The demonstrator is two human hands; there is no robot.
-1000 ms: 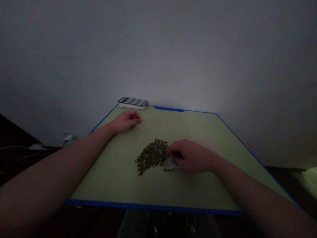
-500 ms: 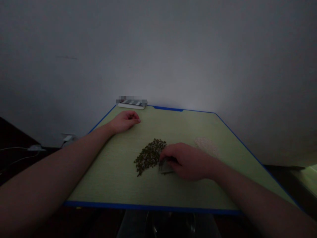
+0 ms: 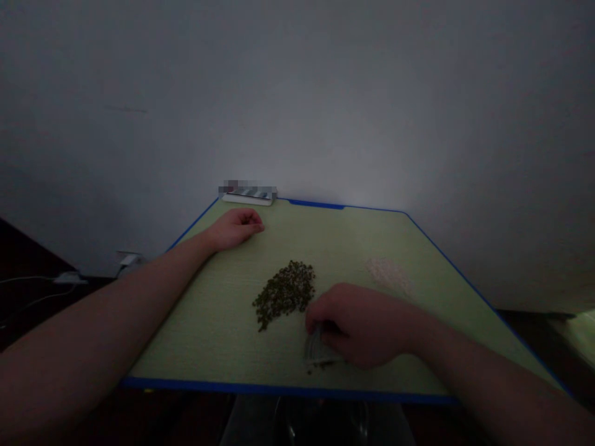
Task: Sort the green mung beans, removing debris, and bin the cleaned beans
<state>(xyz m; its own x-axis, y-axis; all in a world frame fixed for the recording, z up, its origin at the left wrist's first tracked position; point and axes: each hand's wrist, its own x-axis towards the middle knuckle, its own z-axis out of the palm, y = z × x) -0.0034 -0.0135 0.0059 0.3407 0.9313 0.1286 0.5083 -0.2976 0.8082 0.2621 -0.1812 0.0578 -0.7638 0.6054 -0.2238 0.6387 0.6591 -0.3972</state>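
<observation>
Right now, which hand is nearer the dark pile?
Right. The right hand is close by the dark pile, at its near right edge; the left hand is farther off, beyond it to the left.

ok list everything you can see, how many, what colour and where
wall: 1, grey, behind table
table: 1, pale green, blue edge, centre
dark pile: 1, green-brown, mid-table
pale pile: 1, whitish, right of dark pile
sheet: 1, greyish, in right hand
loose bits: a few, dark, by sheet's near edge
box: 1, white side, table's far left corner
bowl: 1, dark, shiny, below near edge
plug: 1, white, wall, left
block: 1, white, far left
cords: 2, white, far left
left hand: 1, bare, on table
right hand: 1, bare, holding sheet
</observation>
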